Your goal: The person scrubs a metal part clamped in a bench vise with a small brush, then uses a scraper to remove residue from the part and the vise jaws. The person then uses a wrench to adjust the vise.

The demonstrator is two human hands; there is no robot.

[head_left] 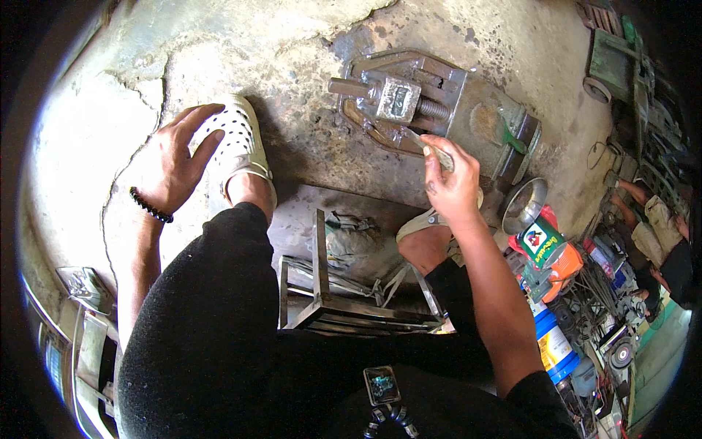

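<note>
So the vise (468,102) (or vise-looking thing, anyway) lies on the floor (292,44) in the upper middle of the frame, long axis running from upper left down toward the right, at a shallow slant. The block (399,102) sits in its left half, with the screw (433,110) poking out to the right of it and a short rod (349,87) to the left.

The right hand (453,181) is way nearer. It's just below the vise, so from those fingers the block is up and to the left. Thumb and fingers are pinched around a thin tool (440,154), which slants up-left toward the vise's lower edge; can't tell if the tip touches metal or hovers. The forearm comes up from the lower right, leaning left, back of the hand turned mostly right.

Left hand (175,157) is well apart, over by the pale shoe (238,135) at upper left. It's empty, fingers loose and slightly curled, pointing up-right, thumb spread; whether it's brushing the shoe, I can't tell. A green-handled thing (514,140) rests on the vise's right end.
</note>
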